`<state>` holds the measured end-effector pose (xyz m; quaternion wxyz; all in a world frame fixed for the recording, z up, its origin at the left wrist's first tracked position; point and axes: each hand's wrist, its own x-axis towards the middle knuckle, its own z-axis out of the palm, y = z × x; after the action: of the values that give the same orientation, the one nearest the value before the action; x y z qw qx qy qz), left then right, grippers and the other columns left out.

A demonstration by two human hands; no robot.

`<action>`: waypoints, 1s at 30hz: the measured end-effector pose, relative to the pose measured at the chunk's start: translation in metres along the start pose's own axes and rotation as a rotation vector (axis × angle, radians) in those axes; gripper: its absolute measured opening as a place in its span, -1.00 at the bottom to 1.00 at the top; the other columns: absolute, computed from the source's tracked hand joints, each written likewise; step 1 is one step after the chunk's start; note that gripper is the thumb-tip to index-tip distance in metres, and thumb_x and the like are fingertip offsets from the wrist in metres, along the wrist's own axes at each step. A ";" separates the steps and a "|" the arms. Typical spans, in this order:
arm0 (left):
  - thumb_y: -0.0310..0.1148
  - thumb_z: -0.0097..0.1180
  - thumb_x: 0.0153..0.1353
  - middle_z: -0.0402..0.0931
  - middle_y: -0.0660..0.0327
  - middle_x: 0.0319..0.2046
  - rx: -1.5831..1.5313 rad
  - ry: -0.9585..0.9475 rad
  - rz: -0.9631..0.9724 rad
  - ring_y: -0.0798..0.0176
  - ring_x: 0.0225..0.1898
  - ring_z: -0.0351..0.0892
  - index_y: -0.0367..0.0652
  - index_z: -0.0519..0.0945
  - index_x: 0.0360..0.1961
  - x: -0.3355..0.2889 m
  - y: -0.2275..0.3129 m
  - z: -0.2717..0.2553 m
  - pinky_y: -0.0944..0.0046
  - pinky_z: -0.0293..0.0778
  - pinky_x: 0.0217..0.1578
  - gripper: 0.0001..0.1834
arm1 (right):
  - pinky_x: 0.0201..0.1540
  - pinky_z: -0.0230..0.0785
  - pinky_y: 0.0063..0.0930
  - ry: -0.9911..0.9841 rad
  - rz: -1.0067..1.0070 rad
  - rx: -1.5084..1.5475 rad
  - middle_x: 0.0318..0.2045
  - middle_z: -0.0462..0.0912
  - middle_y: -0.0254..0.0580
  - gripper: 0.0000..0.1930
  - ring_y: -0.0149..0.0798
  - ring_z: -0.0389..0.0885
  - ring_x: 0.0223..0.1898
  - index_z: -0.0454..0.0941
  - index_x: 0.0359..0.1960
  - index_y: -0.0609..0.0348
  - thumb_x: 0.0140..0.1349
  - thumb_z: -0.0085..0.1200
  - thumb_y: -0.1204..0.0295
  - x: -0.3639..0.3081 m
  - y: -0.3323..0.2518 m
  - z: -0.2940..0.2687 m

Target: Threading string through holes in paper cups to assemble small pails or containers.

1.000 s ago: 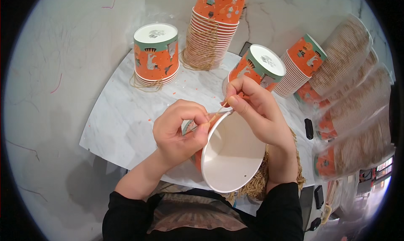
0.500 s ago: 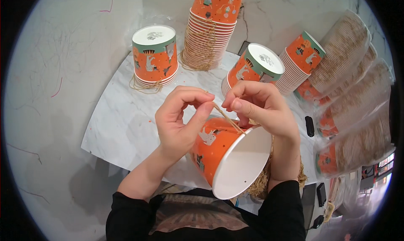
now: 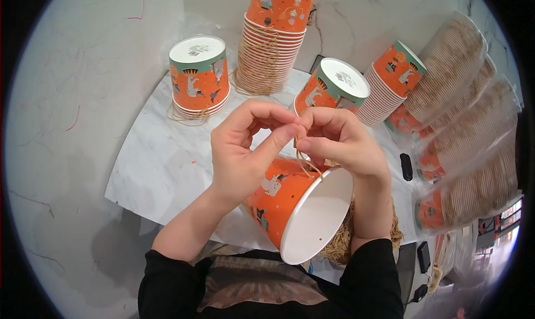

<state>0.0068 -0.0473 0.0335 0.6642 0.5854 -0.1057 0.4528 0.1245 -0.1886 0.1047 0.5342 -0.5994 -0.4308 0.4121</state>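
Observation:
A large orange paper bucket [image 3: 277,199] with grey printed figures lies tilted below my hands, its white rim and inside turned toward me. Tan string [image 3: 305,164] runs up from a spot at its rim to my fingertips. My left hand [image 3: 249,146] pinches the string between thumb and forefinger. Against it, my right hand [image 3: 340,140] pinches the same string, with the fingertips of both hands meeting. The very ends of the string are hidden by the fingers. One small hole shows in the bucket's inner wall near the lower rim.
Upside-down orange buckets stand behind: a short stack [image 3: 199,76], a tall stack [image 3: 267,54] draped with string, another bucket [image 3: 337,85] and a leaning stack [image 3: 390,82]. Plastic-wrapped stacks [image 3: 468,135] line the right. A bundle of tan string [image 3: 340,243] lies beside the bucket on the marble-look table [image 3: 150,168].
My hands have come together; the left fingertips moved right to meet the right ones. The string now bends in a loop above the rim instead of stretching straight toward the left hand.

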 end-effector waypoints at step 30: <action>-0.56 0.27 0.26 0.61 0.25 -0.30 -0.239 0.561 -0.072 0.41 -0.24 0.52 -0.14 0.53 -0.31 0.003 -0.017 -0.013 0.37 0.42 -0.09 -0.86 | -0.28 0.26 -0.59 -0.378 -0.013 0.032 -0.45 0.58 -0.37 -0.92 -0.50 0.48 -0.33 0.60 -0.45 0.29 0.07 0.24 0.54 0.022 0.026 -0.029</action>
<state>0.0154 -0.0327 0.0203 0.7472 0.3585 0.0502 0.5573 0.1606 -0.1774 0.0806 0.4558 -0.5000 -0.5207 0.5206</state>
